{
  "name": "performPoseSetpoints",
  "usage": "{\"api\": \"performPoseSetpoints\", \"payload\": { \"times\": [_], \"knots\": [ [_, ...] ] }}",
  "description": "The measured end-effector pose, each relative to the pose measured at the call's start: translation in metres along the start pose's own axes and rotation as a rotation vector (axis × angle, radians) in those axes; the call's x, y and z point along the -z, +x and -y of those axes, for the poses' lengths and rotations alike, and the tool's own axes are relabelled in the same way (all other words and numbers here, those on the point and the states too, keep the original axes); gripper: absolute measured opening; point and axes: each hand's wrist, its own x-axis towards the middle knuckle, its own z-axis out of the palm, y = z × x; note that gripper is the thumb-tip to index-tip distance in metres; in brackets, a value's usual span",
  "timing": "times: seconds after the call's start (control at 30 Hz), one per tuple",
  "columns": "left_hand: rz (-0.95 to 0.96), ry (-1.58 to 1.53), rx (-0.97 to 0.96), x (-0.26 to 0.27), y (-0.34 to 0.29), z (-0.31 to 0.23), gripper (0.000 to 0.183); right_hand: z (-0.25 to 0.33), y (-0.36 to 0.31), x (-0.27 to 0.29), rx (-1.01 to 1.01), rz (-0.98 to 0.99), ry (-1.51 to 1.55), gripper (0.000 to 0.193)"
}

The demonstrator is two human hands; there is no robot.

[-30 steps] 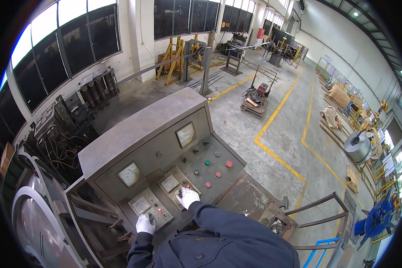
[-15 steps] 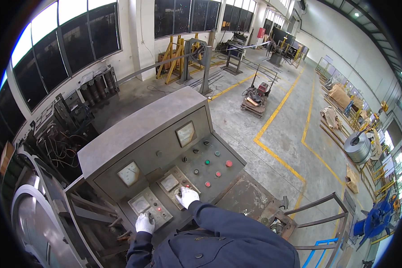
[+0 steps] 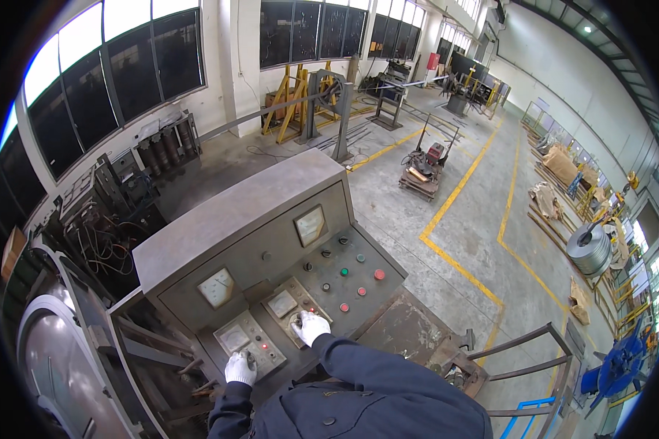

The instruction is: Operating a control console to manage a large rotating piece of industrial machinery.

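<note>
A grey metal control desk (image 3: 241,212) with a sloped panel stands before me. My left hand (image 3: 240,369), in a white glove, has its fingers closed round a dark knob (image 3: 251,360) on the lower left control module (image 3: 234,338). On the neighbouring module (image 3: 283,302), my right hand (image 3: 313,328), gloved in white too, grips a round dial knob (image 3: 296,323), which its fingers partly cover. Both modules have a pale meter face and a lit red lamp. Right of them are a green button (image 3: 344,271), red buttons (image 3: 379,274) and several dark switches.
Large round metal machinery (image 3: 47,351) stands close on my left. A metal rail (image 3: 523,336) borders the right side. Beyond the desk are a low cart (image 3: 421,175) carrying equipment, yellow floor lines (image 3: 461,271), a wire coil (image 3: 589,250) and a blue reel (image 3: 615,366).
The view has tilted slightly, so the desk and room appear a little lower and further right. Both hands stay at their knobs. Markings on the round machinery at left sit differently.
</note>
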Motion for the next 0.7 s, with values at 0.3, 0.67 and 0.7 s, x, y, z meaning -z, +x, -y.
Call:
{"api": "performPoseSetpoints", "payload": {
  "times": [0.3,0.67,0.7],
  "knots": [
    [-0.010,-0.037,-0.027,0.000,0.000,0.007,0.026,0.008,-0.003,0.004,-0.048,-0.022,0.039,0.052],
    [-0.021,-0.082,-0.070,-0.001,0.000,0.005,0.022,0.010,-0.002,0.001,-0.107,-0.087,-0.008,0.050],
    [-0.037,-0.082,-0.083,0.000,-0.001,0.005,0.022,0.012,-0.002,0.000,-0.114,-0.085,-0.010,0.050]
  ]
}}
